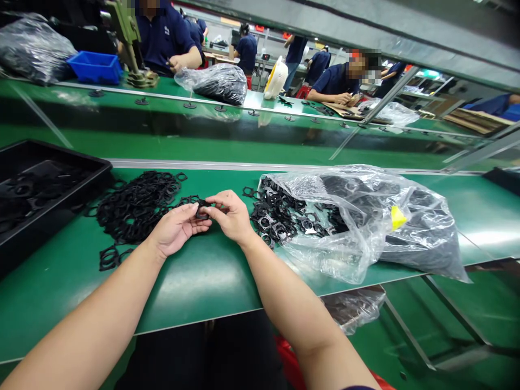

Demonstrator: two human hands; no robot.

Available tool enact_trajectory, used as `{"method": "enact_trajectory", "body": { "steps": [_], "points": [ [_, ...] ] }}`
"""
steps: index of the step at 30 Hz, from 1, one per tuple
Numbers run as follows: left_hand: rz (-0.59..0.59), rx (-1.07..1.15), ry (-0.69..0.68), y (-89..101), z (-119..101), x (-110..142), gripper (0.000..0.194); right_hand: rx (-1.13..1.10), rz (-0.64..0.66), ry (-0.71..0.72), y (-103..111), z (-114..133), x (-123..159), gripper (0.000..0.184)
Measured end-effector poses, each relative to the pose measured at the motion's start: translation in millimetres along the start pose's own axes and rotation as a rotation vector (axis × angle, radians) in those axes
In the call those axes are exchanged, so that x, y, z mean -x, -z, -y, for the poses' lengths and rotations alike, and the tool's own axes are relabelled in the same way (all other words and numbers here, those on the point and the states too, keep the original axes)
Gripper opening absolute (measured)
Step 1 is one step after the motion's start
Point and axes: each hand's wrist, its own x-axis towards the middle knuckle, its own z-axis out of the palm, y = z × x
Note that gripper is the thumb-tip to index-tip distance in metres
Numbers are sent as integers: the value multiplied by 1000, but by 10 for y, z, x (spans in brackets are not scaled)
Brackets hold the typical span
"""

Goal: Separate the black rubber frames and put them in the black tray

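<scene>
My left hand [175, 227] and my right hand [229, 215] meet over the green table [195, 281], fingers pinched together on one small black plastic part [202, 210] between them. A heap of flat black ring-shaped parts [138, 205] lies just left of my hands. To the right, more black parts [278, 216] spill from the mouth of a clear plastic bag [365, 216].
A black tray [49, 179] with black parts sits at the left edge. Behind runs a green conveyor belt [203, 143]. Other people in dark blue shirts work at the far bench, beside a blue bin [95, 67] and a bag of black parts [217, 82].
</scene>
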Motion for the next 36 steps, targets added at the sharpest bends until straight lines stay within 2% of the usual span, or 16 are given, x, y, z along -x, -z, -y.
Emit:
{"method": "enact_trajectory", "body": {
  "steps": [3, 14, 20, 23, 26, 33, 36],
  "points": [
    [-2, 8, -4, 10, -2, -4, 15, 34, 12, 80, 6, 5, 4, 10],
    [4, -31, -7, -7, -3, 3, 25, 65, 28, 193, 31, 30, -4, 1],
    [-16, -46, -16, -5, 7, -2, 29, 131, 92, 198, 61, 50, -8, 4],
    [-17, -64, -24, 4, 9, 4, 31, 89, 117, 212, 68, 56, -6, 6],
    [1, -90, -19, 9, 2, 14, 30, -32, 111, 152, 43, 52, 13, 9],
    [61, -100, 10, 4, -3, 22, 25, -299, 116, -195, -61, 39, 39, 25],
    [64, -42, -39, 6, 6, 8, 31, -340, -10, -229, -64, 8, 16, 31]
  ]
}}
